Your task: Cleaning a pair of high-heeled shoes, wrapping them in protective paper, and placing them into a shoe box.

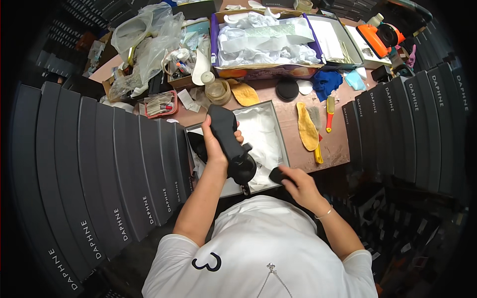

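My left hand (214, 145) grips a black boot (227, 133) by its shaft, holding it upright over an open grey shoe box (276, 130) lined with white tissue paper. The boot's rounded toe end (243, 168) points down toward me. My right hand (297, 183) holds a small black brush or pad (277, 175) just right of the toe, close to it. A second black shoe (197, 145) lies in the box behind my left hand, mostly hidden.
Rows of dark grey shoe boxes (119, 164) stand on the left and on the right (412, 119). On the table lie yellow insoles (306, 129), a brush with a red-yellow handle (330, 112), a blue cloth (325, 82), a large box of white paper (266, 42) and plastic bags (146, 42).
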A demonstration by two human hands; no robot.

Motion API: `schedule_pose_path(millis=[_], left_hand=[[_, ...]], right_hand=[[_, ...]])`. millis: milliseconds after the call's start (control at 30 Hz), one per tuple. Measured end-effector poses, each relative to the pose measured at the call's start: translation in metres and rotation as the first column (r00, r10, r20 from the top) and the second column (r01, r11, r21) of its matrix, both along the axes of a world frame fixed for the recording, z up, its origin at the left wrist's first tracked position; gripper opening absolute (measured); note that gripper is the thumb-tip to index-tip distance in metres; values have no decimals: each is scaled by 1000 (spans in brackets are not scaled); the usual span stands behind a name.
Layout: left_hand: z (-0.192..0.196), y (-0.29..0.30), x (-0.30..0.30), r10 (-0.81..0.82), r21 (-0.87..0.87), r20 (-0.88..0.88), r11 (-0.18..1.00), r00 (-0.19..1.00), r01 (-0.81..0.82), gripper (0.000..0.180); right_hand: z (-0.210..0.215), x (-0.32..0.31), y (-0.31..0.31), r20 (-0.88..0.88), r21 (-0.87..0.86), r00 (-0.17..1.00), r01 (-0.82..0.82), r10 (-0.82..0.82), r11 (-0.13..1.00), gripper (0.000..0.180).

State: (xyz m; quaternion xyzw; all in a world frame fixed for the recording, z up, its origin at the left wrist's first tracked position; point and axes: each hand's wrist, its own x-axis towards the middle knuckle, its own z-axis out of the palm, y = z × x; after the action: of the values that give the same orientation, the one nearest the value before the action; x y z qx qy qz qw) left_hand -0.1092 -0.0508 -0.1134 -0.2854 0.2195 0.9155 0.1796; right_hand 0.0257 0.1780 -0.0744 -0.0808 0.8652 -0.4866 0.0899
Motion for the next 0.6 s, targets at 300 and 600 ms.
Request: schedule_pose_path(millis=[300, 600], left_hand=[[-22, 69, -25, -204, -374, 53, 903, 977, 209, 48], [-44, 96, -39, -325, -510, 61, 803, 944, 309, 92]], right_hand=[[-50, -86, 54, -365, 79, 871, 381, -329, 921, 38], [14, -68, 13, -413, 490, 847, -103, 335, 866, 66]])
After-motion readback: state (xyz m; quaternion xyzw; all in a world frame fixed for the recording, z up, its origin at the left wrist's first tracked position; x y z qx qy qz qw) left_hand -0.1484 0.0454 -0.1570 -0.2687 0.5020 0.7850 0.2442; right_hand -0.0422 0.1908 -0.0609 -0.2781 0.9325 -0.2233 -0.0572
